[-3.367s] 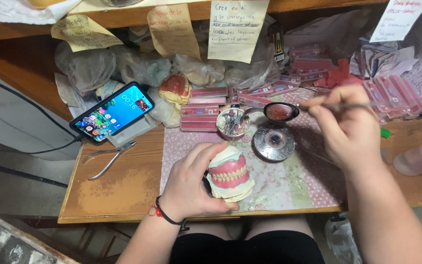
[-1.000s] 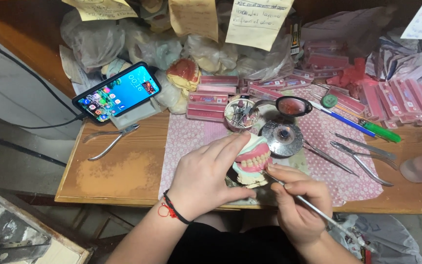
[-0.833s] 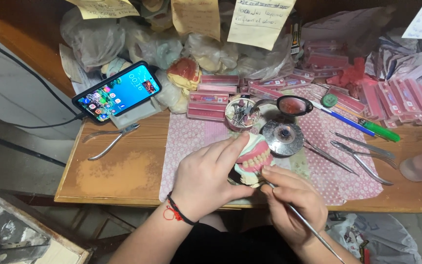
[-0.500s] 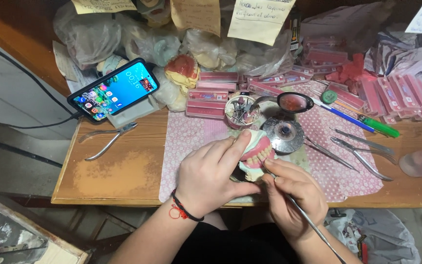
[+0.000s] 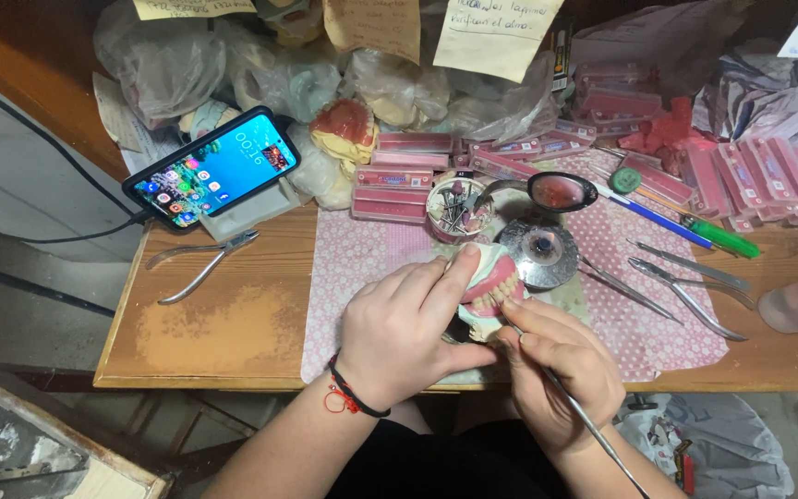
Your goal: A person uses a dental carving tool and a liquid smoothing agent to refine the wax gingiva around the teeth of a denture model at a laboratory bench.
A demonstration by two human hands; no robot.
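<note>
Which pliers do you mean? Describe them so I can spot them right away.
Start at the lit smartphone propped on a stand at the left of the wooden bench. Just below it, on bare wood left of the pink dotted mat, lie the metal pliers. They lie alone; the other metal tools are slim picks on the right.

One head-worn camera looks steeply down, close over the wooden workbench (image 5: 214, 333); its cluttered back edge lies at top.

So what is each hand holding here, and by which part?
Left hand grips the denture model around its base and side. Right hand pinches a thin metal tool near its working end.
</note>
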